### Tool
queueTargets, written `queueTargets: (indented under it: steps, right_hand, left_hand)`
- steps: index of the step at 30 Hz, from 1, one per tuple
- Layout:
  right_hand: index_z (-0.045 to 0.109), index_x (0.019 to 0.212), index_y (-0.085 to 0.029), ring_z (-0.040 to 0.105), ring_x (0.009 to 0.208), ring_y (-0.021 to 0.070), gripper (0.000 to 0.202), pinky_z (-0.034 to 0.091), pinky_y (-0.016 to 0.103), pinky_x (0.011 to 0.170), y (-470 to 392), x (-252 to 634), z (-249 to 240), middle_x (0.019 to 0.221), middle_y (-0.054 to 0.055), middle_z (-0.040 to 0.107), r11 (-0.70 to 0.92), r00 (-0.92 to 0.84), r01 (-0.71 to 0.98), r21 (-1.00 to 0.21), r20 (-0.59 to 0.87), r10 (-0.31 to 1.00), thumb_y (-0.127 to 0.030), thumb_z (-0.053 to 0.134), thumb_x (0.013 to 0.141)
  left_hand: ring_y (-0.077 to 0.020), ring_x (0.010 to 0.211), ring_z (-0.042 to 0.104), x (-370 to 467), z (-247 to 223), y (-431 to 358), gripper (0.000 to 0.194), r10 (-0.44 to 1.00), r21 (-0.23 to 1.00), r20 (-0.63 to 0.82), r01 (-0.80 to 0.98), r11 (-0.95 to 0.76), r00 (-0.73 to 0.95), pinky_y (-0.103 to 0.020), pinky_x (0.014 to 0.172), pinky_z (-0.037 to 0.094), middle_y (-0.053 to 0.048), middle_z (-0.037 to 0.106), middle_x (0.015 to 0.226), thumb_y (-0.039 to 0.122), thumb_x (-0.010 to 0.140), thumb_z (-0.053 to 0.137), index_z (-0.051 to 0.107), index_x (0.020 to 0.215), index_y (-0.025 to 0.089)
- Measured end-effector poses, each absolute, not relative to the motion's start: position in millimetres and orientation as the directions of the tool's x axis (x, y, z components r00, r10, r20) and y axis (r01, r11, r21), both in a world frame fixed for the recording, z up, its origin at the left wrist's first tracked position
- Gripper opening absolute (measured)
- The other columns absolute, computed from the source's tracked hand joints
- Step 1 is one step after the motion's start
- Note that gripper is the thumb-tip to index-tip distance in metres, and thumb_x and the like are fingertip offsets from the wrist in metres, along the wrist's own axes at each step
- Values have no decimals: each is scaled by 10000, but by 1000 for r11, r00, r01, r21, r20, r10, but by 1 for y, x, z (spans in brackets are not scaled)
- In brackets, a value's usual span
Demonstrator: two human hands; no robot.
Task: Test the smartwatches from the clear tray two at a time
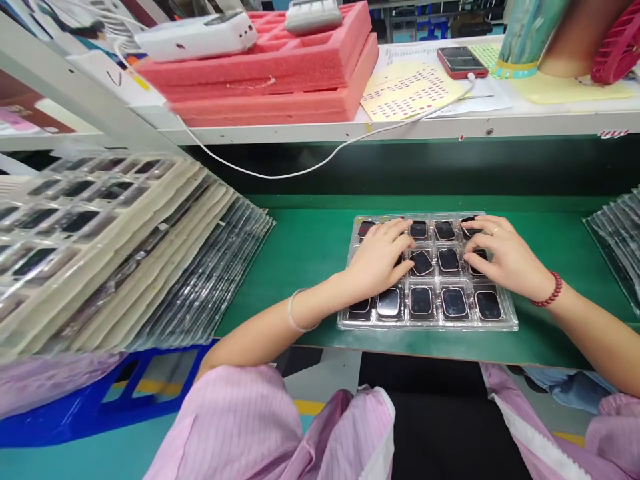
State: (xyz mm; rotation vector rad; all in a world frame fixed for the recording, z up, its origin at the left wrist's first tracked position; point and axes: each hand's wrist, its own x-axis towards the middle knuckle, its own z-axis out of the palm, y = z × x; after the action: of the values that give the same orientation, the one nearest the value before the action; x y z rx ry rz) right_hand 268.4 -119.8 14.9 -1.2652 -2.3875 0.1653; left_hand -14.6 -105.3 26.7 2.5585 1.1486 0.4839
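Note:
A clear plastic tray (pixel 430 325) lies on the green table, with dark, rounded-square screens (pixel 454 302) in its compartments. My left hand (pixel 377 257) rests over the tray's left part, its fingers apart and touching the upper and middle rows; nothing shows in its grasp. One middle-row screen (pixel 421 263) near its thumb sits tilted in its compartment. Over the tray's right end is my right hand (pixel 503 253), thumb and fingers curved apart, fingertips at a top-right screen (pixel 469 227) and a middle-row one. Whether it grips either screen cannot be made out.
Leaning stacks of filled trays (pixel 100 247) stand at the left, above a blue plastic stool (pixel 90 407). More clear trays (pixel 620 240) are at the right edge. A white shelf (pixel 425 127) holds red foam (pixel 280 80) and a phone (pixel 461 61); a white cable (pixel 280 177) hangs below it.

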Motion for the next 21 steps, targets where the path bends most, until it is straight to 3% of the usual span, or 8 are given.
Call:
queueTargets:
  steps: [4, 6, 8, 11, 13, 16, 18, 21]
  right_hand:
    - [719, 884, -173, 335, 1395, 449, 229, 336, 671, 1088, -125, 297, 11, 1378, 173, 564, 551, -492, 805, -221, 273, 827, -386, 636, 879]
    - [688, 894, -176, 296, 1425, 447, 213, 323, 671, 1099, -127, 302, 13, 1403, 176, 545, 551, -500, 782, -292, 235, 834, -384, 662, 856]
    - [615, 825, -202, 344, 1412, 415, 161, 357, 642, 1088, -129, 298, 17, 1377, 152, 578, 540, -508, 716, -442, 201, 838, -350, 677, 833]
    - [461, 751, -224, 601, 1200, 336, 229, 510, 542, 955, -125, 282, 26, 1229, 120, 680, 379, -503, 511, -772, 89, 860, -297, 665, 827]
    - [409, 760, -224, 720, 937, 264, 274, 590, 420, 774, -116, 267, 28, 1075, 119, 735, 177, -499, 329, -928, -12, 866, -288, 666, 831]
    - [474, 841, -201, 713, 664, 167, 243, 561, 258, 550, -96, 244, 23, 914, 103, 760, -3, -486, 159, -987, -81, 870, -289, 699, 817]
    - [554, 905, -171, 673, 580, 118, 221, 536, 204, 489, -80, 233, 17, 879, 89, 761, -46, -456, 101, -994, -87, 886, -282, 717, 806]
    - [633, 1034, -163, 652, 559, 100, 292, 555, 192, 460, -59, 225, 7, 919, 83, 757, -112, -378, -61, -992, -81, 922, -256, 741, 780]
  left_hand:
    - [-358, 1409, 395, -69, 33, -143, 168, 772, 266, 108, 730, -630, 627, -614, 1148, 247, -120, 527, 1457, 318, 896, 573, 643, 820, 186]
    - [-394, 1426, 359, -89, 32, -160, 186, 814, 222, 55, 788, -575, 578, -668, 1133, 224, -149, 505, 1471, 372, 861, 622, 651, 897, 191]
    - [-402, 1446, 326, -100, 30, -171, 221, 843, 245, 17, 816, -524, 537, -675, 1123, 244, -174, 473, 1493, 376, 841, 642, 629, 951, 185]
    - [-358, 1452, 337, -101, 32, -177, 162, 845, 413, 18, 766, -492, 534, -587, 1126, 321, -157, 494, 1481, 308, 821, 654, 557, 860, 184]
    - [-305, 1347, 492, -93, 37, -173, 161, 839, 586, 17, 674, -449, 544, -490, 1069, 418, -129, 612, 1355, 273, 827, 643, 504, 812, 194]
    - [-220, 991, 699, -68, 44, -150, 160, 857, 822, 5, 486, -297, 515, -344, 850, 526, -74, 737, 989, 280, 853, 623, 488, 835, 196]
    - [-186, 805, 717, -44, 43, -125, 192, 880, 925, 11, 331, -189, 474, -267, 694, 518, -36, 712, 820, 296, 832, 651, 506, 891, 184]
    - [-124, 501, 637, -8, 37, -80, 299, 900, 991, -75, 135, 19, 429, -184, 456, 375, -3, 669, 684, 332, 827, 657, 539, 1042, 161]
